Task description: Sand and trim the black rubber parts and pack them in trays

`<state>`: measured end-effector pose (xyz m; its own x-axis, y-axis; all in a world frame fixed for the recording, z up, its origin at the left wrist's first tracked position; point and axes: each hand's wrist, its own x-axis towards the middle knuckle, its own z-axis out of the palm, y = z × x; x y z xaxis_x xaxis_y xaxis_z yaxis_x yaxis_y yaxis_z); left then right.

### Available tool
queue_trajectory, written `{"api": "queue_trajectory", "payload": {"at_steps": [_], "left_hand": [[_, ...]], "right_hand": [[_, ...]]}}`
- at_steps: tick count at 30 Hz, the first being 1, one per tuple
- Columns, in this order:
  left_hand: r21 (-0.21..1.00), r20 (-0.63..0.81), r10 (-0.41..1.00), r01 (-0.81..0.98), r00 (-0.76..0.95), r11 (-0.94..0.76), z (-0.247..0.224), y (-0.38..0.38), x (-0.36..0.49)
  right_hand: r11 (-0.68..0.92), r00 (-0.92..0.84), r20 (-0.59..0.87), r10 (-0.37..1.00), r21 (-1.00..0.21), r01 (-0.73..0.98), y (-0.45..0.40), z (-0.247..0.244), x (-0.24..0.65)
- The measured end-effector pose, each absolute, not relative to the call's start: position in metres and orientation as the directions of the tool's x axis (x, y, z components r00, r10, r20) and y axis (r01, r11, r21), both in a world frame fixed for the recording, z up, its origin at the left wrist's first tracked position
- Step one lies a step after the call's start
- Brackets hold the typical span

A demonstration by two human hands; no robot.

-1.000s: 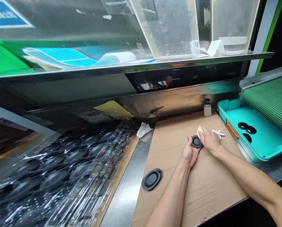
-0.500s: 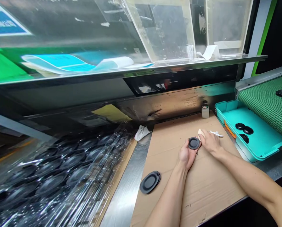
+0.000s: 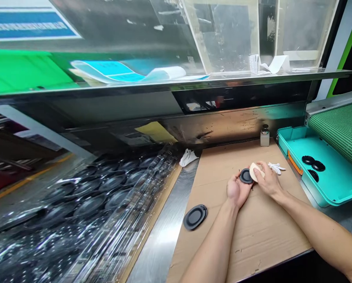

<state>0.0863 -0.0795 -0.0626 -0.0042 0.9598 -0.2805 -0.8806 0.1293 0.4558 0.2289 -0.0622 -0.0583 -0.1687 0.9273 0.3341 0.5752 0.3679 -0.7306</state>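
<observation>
My left hand (image 3: 237, 189) cradles a small round black rubber disc (image 3: 246, 176) on its fingers, just above the brown cardboard sheet (image 3: 249, 239). My right hand (image 3: 269, 182) grips a cream wedge-shaped sponge (image 3: 255, 171), which presses against the right side of the disc and hides part of it. A larger oval black rubber part (image 3: 195, 217) lies flat on the cardboard, left of my hands and not touching them.
A teal tray (image 3: 294, 135) holds several black discs to the right, beside a green mesh conveyor belt (image 3: 343, 137). A small bottle (image 3: 264, 136) and white cloths (image 3: 276, 168) sit near the cardboard. Stacked clear trays of black parts (image 3: 90, 200) lie left, past a steel strip (image 3: 161, 239).
The sponge has moved left from the disc's edge onto its right side. The whole scene has shifted right in view as my head turned.
</observation>
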Motion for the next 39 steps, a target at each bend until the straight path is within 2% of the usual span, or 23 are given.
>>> {"api": "queue_trajectory", "payload": {"at_steps": [3, 6, 9, 11, 14, 17, 20, 24, 28, 30, 33, 36, 39], "left_hand": [[0.489, -0.275, 0.961, -0.854, 0.040, 0.175, -0.062, -0.081, 0.095], [0.493, -0.307, 0.950, -0.846, 0.050, 0.204, -0.063, -0.081, 0.094], [0.517, -0.290, 0.957, -0.842, -0.001, 0.156, -0.064, -0.079, 0.089], [0.527, -0.287, 0.958, -0.835, 0.001, 0.159, -0.063, -0.078, 0.084], [0.510, -0.298, 0.955, -0.845, 0.000, 0.159, -0.060, -0.078, 0.074], [0.492, -0.299, 0.951, -0.867, -0.084, 0.078, -0.057, -0.078, 0.061], [0.504, -0.306, 0.945, -0.862, -0.118, 0.055, -0.056, -0.079, 0.056], [0.524, -0.312, 0.949, -0.843, -0.054, 0.124, -0.057, -0.081, 0.063], [0.527, -0.293, 0.954, -0.822, 0.062, 0.215, -0.059, -0.086, 0.075], [0.521, -0.314, 0.933, -0.790, 0.174, 0.323, -0.061, -0.088, 0.080], [0.532, -0.337, 0.894, -0.723, 0.297, 0.441, -0.063, -0.089, 0.087], [0.588, -0.341, 0.904, -0.692, 0.257, 0.418, -0.064, -0.088, 0.093], [0.677, -0.309, 0.937, -0.654, 0.164, 0.338, -0.065, -0.088, 0.101]], "right_hand": [[0.402, -0.296, 0.288, 0.911, -0.784, 0.473, -0.075, -0.059, 0.217], [0.432, -0.390, 0.241, 0.889, -0.726, 0.535, -0.076, -0.056, 0.216], [0.339, -0.260, 0.219, 0.941, -0.586, 0.736, -0.065, -0.050, 0.226], [0.278, -0.185, 0.224, 0.957, -0.521, 0.807, -0.059, -0.047, 0.234], [0.306, -0.195, 0.259, 0.946, -0.512, 0.803, -0.058, -0.046, 0.242], [0.445, -0.339, 0.292, 0.895, -0.515, 0.732, -0.060, -0.048, 0.245], [0.545, -0.428, 0.342, 0.836, -0.439, 0.714, -0.056, -0.051, 0.248], [0.449, -0.275, 0.453, 0.848, -0.338, 0.827, -0.040, -0.057, 0.261], [0.383, -0.285, 0.331, 0.900, -0.285, 0.879, -0.028, -0.060, 0.271], [0.410, -0.320, 0.303, 0.897, -0.307, 0.859, -0.028, -0.056, 0.271], [0.504, -0.338, 0.406, 0.849, -0.429, 0.750, -0.036, -0.045, 0.265], [0.611, -0.403, 0.466, 0.788, -0.506, 0.609, -0.047, -0.039, 0.256], [0.670, -0.504, 0.442, 0.742, -0.460, 0.582, -0.055, -0.042, 0.247]]}}
